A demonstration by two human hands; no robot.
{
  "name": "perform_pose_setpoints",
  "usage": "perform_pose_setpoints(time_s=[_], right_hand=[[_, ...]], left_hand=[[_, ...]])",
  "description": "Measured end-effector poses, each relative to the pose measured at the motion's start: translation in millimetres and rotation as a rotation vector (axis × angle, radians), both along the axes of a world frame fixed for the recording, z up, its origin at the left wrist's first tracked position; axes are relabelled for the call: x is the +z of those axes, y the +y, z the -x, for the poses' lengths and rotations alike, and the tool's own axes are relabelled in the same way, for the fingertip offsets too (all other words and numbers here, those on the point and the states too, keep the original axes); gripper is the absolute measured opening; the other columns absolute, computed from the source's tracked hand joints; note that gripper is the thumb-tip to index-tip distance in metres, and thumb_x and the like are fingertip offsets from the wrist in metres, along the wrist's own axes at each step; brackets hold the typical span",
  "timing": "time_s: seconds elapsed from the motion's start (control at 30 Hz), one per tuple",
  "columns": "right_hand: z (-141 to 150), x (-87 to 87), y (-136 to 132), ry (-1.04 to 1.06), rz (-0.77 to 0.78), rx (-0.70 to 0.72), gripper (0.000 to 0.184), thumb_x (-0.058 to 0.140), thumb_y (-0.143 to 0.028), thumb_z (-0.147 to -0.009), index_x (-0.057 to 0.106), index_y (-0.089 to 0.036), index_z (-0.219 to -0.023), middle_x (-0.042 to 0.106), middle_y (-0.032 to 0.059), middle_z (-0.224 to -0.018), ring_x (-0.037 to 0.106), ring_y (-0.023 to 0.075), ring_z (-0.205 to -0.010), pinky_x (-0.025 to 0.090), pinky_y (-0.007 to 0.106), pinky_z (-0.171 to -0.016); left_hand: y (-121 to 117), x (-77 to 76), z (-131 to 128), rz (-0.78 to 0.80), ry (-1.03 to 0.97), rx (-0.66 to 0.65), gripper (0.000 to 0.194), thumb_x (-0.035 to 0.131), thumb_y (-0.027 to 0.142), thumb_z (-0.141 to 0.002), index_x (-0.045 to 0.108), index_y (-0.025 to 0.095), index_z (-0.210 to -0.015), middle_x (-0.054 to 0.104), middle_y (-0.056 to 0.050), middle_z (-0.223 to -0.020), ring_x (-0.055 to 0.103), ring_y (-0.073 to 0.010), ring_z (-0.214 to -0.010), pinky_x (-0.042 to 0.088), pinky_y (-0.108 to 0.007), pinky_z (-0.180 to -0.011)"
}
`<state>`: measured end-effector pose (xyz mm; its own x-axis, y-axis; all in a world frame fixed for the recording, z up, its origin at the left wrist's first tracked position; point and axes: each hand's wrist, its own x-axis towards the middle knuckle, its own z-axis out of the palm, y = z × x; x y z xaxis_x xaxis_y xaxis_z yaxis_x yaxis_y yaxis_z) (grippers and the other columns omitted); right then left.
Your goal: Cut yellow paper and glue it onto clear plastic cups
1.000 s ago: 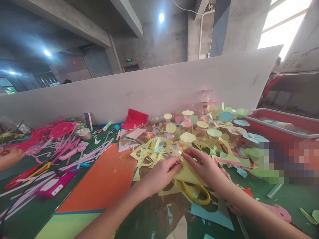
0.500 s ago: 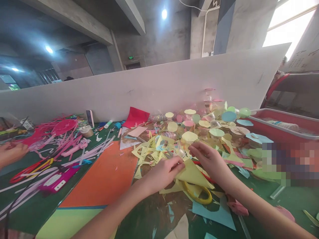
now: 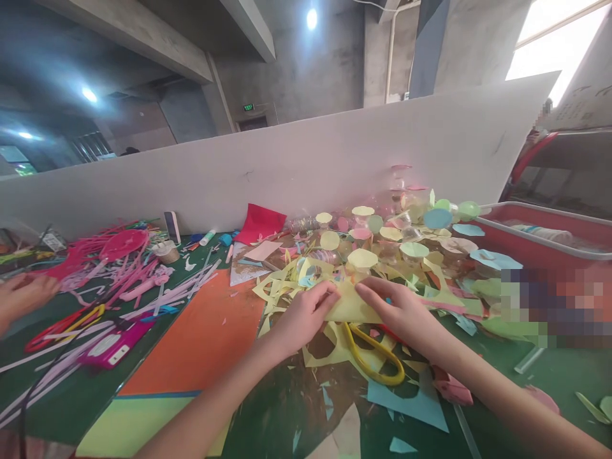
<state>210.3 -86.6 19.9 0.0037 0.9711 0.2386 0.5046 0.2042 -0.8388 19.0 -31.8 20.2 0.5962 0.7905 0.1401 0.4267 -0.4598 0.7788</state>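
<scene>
Both forearms [image 3: 229, 389] angle inward — left hand [image 3: 306, 315] in a pinch, right hand [image 3: 401, 307] pinching too — the two near each other, backs upward!

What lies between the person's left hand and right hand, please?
In the head view, a piece of yellow paper lies between the left hand and the right hand, held by both.

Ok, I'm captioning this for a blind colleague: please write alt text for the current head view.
A person's left hand and right hand pinch yellow paper between them above a cluttered green table. Paper scraps and a yellow loop handle lie nearby, with an orange sheet to the left and a red tub at far right.
</scene>
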Motion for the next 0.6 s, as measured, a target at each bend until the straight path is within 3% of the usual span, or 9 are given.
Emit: perform_pose_setpoints(time_s=[0.07,0.17,0.43,0.6], right_hand=[[1.1,-0.8,-0.4,-0.034,0.019,0.031,0.038,0.048,-0.054,-0.088,0.051,-0.022,-0.067,0.046,-0.0037,-0.060,0.046,0.0139,-0.056,0.037,0.024,-0.049],[1.0,-4.2,2.1,-0.003,0.086,0.068,0.043,0.050,-0.055,-0.085,0.034,-0.023,-0.062,0.027,-0.0074,-0.058,0.033,0.0104,-0.050,0.030,0.023,-0.044],[-1.0,-5.9,5.8,-0.014,0.120,0.051,0.042,0.047,-0.051,-0.086,0.028,-0.023,-0.062,0.025,-0.0073,-0.058,0.028,0.0106,-0.051,0.023,0.024,-0.046],[-0.8,-8.7,5.6,-0.065,0.115,0.037,0.041,0.044,-0.050,-0.088,0.030,-0.023,-0.062,0.026,-0.0070,-0.057,0.032,0.0107,-0.050,0.023,0.025,-0.046]], left_hand=[[1.2,0.1,0.7,-0.033,0.011,0.010,0.033,0.038,0.050,-0.095,0.051,0.022,-0.084,0.042,0.007,-0.056,0.044,-0.0103,-0.050,0.034,-0.022,-0.052],[2.4,-0.7,1.9,-0.073,0.025,0.033,0.031,0.037,0.049,-0.095,0.050,0.022,-0.084,0.041,0.008,-0.059,0.044,-0.0094,-0.051,0.033,-0.021,-0.052],[3.4,-3.9,3.5,-0.120,0.051,0.022,0.029,0.036,0.047,-0.096,0.051,0.023,-0.088,0.043,0.008,-0.060,0.044,-0.0089,-0.051,0.033,-0.021,-0.053],[3.1,-4.4,3.5,-0.137,0.058,0.014,0.029,0.036,0.047,-0.096,0.050,0.023,-0.087,0.040,0.008,-0.057,0.043,-0.0093,-0.051,0.032,-0.021,-0.054]])
